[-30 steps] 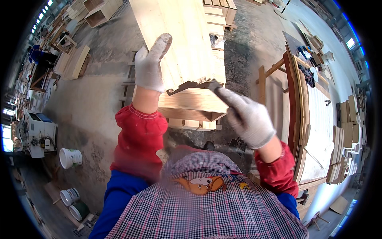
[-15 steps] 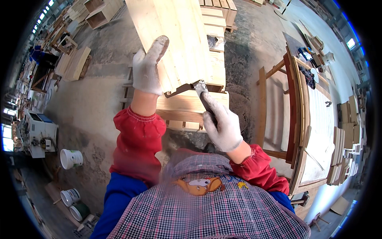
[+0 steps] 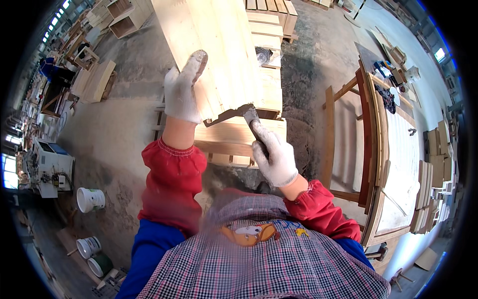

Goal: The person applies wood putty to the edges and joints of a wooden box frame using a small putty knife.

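Observation:
Both my hands wear white work gloves. My left hand [image 3: 184, 92] grips the left edge of a pale wooden board [image 3: 214, 50], thumb on its top face and fingers hidden underneath. The board is tilted, its near end toward me. In my right hand [image 3: 275, 158] is a putty knife [image 3: 250, 115], its metal blade touching the right corner of that near end. The fingers wrap its dark handle. Along the near end runs a dark, notched edge. Below the board, a stack of wooden planks [image 3: 229, 130] is partly covered.
At the right stands a workbench [image 3: 398, 164] with a white top and wooden frame. White buckets [image 3: 90, 199] sit on the floor at the left, near a white machine [image 3: 50, 167]. Further off are stacked boards [image 3: 92, 82] and a person [image 3: 52, 70] in blue.
The putty knife's blade has shifted slightly down, and more of the board's dark near edge shows. The board has moved a little left. Both hands keep their grip.

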### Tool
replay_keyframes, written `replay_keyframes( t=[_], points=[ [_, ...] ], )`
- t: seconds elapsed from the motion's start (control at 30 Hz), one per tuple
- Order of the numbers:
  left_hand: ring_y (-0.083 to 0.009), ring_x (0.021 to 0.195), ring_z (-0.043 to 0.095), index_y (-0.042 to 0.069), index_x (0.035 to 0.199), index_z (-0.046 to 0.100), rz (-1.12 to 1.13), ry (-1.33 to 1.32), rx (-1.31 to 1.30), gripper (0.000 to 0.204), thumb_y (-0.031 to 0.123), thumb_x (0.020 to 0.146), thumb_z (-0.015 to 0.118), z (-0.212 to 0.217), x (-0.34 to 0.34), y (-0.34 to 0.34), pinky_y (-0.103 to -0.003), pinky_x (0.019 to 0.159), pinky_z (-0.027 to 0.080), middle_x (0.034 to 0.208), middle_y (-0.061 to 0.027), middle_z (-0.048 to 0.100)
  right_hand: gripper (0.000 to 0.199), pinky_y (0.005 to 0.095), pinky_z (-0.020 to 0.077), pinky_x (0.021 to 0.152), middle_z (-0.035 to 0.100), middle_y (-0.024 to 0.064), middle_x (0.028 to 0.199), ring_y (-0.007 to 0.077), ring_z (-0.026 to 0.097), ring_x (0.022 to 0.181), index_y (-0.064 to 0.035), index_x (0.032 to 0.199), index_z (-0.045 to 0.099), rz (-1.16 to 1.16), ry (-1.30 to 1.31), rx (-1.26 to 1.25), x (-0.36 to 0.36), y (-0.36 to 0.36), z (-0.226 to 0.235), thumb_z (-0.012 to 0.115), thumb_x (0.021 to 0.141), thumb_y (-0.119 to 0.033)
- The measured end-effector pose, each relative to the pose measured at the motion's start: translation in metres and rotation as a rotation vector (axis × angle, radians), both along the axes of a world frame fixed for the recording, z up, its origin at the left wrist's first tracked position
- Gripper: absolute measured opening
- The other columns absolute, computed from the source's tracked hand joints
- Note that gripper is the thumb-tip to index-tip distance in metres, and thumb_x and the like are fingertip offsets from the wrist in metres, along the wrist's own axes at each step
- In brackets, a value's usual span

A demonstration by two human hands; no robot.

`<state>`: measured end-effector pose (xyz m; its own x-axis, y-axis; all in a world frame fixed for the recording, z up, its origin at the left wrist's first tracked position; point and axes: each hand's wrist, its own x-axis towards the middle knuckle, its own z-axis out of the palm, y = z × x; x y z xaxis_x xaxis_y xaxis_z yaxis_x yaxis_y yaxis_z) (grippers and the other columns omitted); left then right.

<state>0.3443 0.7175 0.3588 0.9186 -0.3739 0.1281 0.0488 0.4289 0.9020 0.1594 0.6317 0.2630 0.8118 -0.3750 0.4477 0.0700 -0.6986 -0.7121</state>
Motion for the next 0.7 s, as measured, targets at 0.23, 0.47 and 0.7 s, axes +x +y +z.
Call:
replay_keyframes(
  t=[0.23, 0.47, 0.7],
  points=[
    [-0.0197, 0.108, 0.058, -0.011, 0.111, 0.055, -0.079, -0.019, -0.074, 0.032, 0.013, 0.09, 0.054, -0.009, 0.006, 0.0, -0.029, 0.092, 0.048, 0.112, -0.0156, 0.059, 0.046, 0.0391, 0.0503, 0.07, 0.061, 0.02, 0.093, 0.035, 0.061, 0.08, -0.005, 0.124, 0.053, 0.013, -0.15, 0.042, 0.011, -0.006, -0.001, 0.057, 0.079, 0.0],
    [-0.0206, 0.112, 0.057, -0.012, 0.113, 0.054, -0.04, -0.188, 0.005, 0.032, 0.012, 0.091, 0.054, -0.017, 0.011, 0.003, -0.029, 0.092, 0.049, 0.113, -0.0167, 0.059, 0.044, 0.0388, 0.0497, 0.062, 0.06, 0.0167, 0.083, 0.0345, 0.06, 0.069, -0.0084, 0.124, 0.053, 0.03, -0.071, 0.022, -0.005, 0.004, 0.003, 0.055, 0.081, -0.002],
    [-0.0191, 0.11, 0.058, -0.011, 0.113, 0.053, -0.064, 0.054, -0.048, 0.033, 0.015, 0.092, 0.052, -0.007, 0.004, -0.001, -0.029, 0.092, 0.049, 0.112, -0.0164, 0.06, 0.045, 0.0383, 0.0502, 0.064, 0.06, 0.0157, 0.086, 0.0326, 0.061, 0.073, -0.0073, 0.126, 0.051, 0.086, -0.084, -0.036, 0.002, -0.008, -0.013, 0.056, 0.081, -0.003]
  ],
)
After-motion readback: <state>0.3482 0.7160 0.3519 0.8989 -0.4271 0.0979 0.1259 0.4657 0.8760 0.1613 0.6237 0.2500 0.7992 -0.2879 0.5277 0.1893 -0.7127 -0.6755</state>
